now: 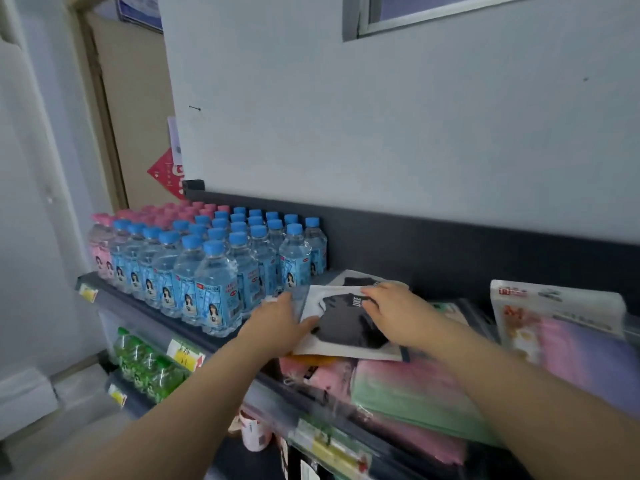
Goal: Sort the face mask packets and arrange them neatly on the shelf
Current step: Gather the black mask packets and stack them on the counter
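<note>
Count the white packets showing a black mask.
2. Front packet lies atop the pile under the left hand and right hand; rear packet sits just behind, partly covered. More may be hidden underneath.

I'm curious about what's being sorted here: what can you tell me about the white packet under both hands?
The white packet is flat, glossy, seemingly plastic, showing a black mask with white lettering. It lies atop pink and orange packets on the shelf. The left hand holds its left edge; the right hand rests on top.
</note>
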